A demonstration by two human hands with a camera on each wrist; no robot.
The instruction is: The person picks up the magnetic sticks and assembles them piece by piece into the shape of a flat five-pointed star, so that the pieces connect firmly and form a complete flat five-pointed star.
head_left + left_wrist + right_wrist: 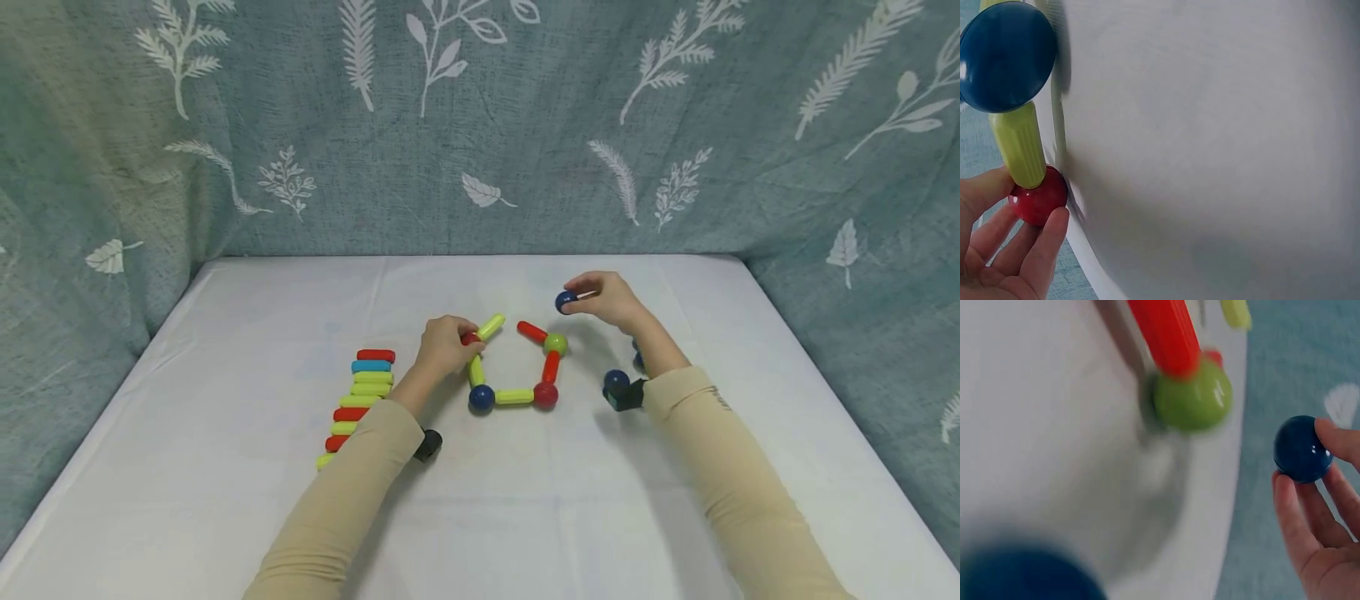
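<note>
tan sleeves (337,508) reach in around a gapped ring of rods and balls (514,397). left hand (441,346) and right hand (611,300) each pinch a ball: the left, the ring's far-left red ball (1038,199); the right, a loose blue ball (1299,449) near the green ball (556,344). yellow rods (491,327) (two of them) join at the red one.

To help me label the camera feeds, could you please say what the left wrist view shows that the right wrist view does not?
Only the left wrist view shows the left hand gripping a red ball that touches a yellow-green stick. Only the right wrist view shows the right hand holding a dark blue ball, plus a green ball touching a red stick. Both share the white cloth and teal curtain; each also has blue and yellow-green pieces, perhaps different ones.
</note>
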